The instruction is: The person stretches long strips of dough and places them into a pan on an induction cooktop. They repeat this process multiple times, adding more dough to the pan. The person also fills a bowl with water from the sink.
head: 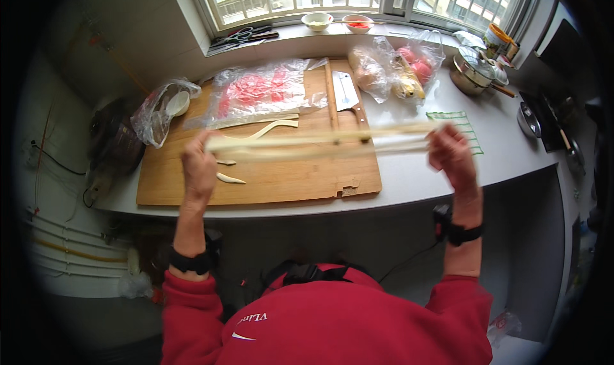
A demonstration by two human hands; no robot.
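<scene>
A long stretched strip of dough [307, 146], doubled and blurred by motion, spans the air between my two hands. My left hand [199, 161] grips one end over the left part of the wooden cutting board [288, 187]. At the other end my right hand [451, 151] is closed on the dough, above the white counter right of the board. More dough strips [276, 127] lie on the board behind the stretched one, and short dough pieces [231, 178] rest near my left hand. Plastic film [261, 89] covers the board's back left.
A cleaver [344, 91] and a rolling pin [332, 96] lie at the board's right. Bagged produce [407, 67], a steel pot [467, 74] and a green-edged cloth [458, 125] sit on the counter. A bagged white bowl [178, 104] is left; two bowls [317, 22] and scissors [242, 35] occupy the sill.
</scene>
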